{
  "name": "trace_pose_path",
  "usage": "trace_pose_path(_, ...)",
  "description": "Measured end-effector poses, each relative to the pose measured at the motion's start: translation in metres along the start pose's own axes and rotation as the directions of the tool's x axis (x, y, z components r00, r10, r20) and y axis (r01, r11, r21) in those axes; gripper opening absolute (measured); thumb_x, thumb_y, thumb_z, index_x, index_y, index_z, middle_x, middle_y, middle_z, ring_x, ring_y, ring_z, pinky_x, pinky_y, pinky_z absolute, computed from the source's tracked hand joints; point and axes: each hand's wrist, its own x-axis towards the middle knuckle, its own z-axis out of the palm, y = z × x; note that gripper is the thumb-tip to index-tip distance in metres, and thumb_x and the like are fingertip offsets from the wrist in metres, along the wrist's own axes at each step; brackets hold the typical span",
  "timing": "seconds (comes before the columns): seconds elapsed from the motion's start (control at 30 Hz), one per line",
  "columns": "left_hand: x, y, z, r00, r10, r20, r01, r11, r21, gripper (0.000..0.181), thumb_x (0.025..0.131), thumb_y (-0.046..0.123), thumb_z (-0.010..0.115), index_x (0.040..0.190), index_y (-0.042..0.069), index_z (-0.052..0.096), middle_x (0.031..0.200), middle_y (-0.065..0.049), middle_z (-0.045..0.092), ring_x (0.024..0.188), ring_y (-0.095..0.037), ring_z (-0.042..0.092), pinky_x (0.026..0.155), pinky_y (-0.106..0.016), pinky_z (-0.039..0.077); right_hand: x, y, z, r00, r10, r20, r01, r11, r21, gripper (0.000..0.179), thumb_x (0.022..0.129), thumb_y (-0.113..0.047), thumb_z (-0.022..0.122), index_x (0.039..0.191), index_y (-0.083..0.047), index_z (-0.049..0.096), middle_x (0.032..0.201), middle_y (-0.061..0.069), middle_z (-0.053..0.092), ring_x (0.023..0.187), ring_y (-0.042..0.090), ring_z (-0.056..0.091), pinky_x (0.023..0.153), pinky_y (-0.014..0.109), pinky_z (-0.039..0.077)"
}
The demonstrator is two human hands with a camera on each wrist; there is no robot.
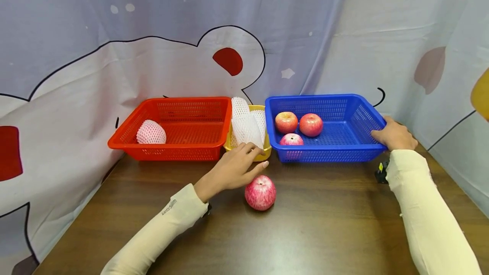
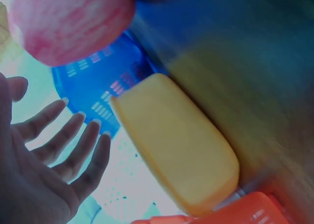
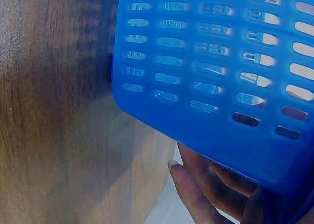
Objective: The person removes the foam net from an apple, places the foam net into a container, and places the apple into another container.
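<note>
My left hand (image 1: 238, 166) hovers over the table with its fingers spread and relaxed, holding nothing. Just below its thumb a red-striped apple (image 1: 260, 193) stands on the table. The fingertips overlap the front of a small yellow basket (image 1: 265, 156) that holds white foam fruit nets (image 1: 247, 126). In the left wrist view the open palm (image 2: 39, 184) shows beside the apple (image 2: 73, 25). My right hand (image 1: 397, 135) grips the right rim of a blue basket (image 1: 328, 154), thumb on the inner side. Inside that basket are three apples (image 1: 311, 124), towards its left end.
A red basket (image 1: 175, 154) stands left of the yellow one, with a fruit in a pink foam net (image 1: 151, 132) inside. The three baskets form a row along the back of the brown table (image 1: 313, 224). A patterned curtain (image 1: 153, 67) hangs behind them.
</note>
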Motion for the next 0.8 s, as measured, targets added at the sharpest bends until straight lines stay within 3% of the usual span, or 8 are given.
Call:
trace_pose_path(0.23, -0.010, 0.015, -0.007, 0.990, 0.028, 0.137, -0.024, 0.999, -0.031, 0.046, 0.100, 0.055, 0.045, 0.128, 0.023, 0.060, 0.121, 0.002, 0.062, 0.106, -0.014, 0.062, 0.082, -0.036, 0.057, -0.001, 0.000, 0.000, 1.000, -0.004, 0.000, 0.004, 1.000, -0.003, 0.083, 0.095, -0.040, 0.046, 0.157, -0.005, 0.004, 0.138, 0.045, 0.035, 0.119, 0.064, 0.041, 0.089, 0.070, 0.038)
trace_pose_path(0.43, -0.017, 0.022, -0.006, 0.968, 0.080, 0.239, -0.084, 0.996, 0.007, 0.044, 0.099, 0.053, 0.049, 0.131, 0.024, 0.058, 0.124, 0.003, 0.061, 0.110, -0.013, 0.061, 0.076, -0.034, 0.057, 0.000, 0.002, 0.001, 1.000, -0.011, -0.009, 0.011, 1.000, -0.003, 0.083, 0.096, -0.041, 0.046, 0.158, -0.005, 0.004, 0.138, 0.045, 0.035, 0.119, 0.064, 0.040, 0.089, 0.070, 0.038)
trace_pose_path(0.57, -0.018, 0.025, -0.006, 0.961, 0.079, 0.264, -0.086, 0.996, 0.018, 0.043, 0.098, 0.053, 0.049, 0.130, 0.026, 0.058, 0.123, 0.004, 0.061, 0.112, -0.014, 0.059, 0.076, -0.036, 0.056, 0.001, 0.003, 0.000, 1.000, -0.014, -0.016, 0.014, 1.000, -0.002, 0.083, 0.096, -0.041, 0.047, 0.158, -0.006, 0.003, 0.138, 0.045, 0.035, 0.119, 0.064, 0.040, 0.088, 0.071, 0.038)
trace_pose_path(0.8, -0.017, 0.028, -0.008, 0.960, 0.098, 0.263, -0.098, 0.995, -0.014, 0.039, 0.096, 0.051, 0.057, 0.124, 0.025, 0.062, 0.116, 0.004, 0.063, 0.103, -0.014, 0.058, 0.072, -0.028, 0.054, 0.000, 0.005, 0.001, 0.999, -0.027, -0.017, 0.027, 1.000, 0.004, 0.084, 0.095, -0.041, 0.047, 0.158, -0.006, 0.004, 0.138, 0.045, 0.035, 0.118, 0.065, 0.040, 0.086, 0.071, 0.038)
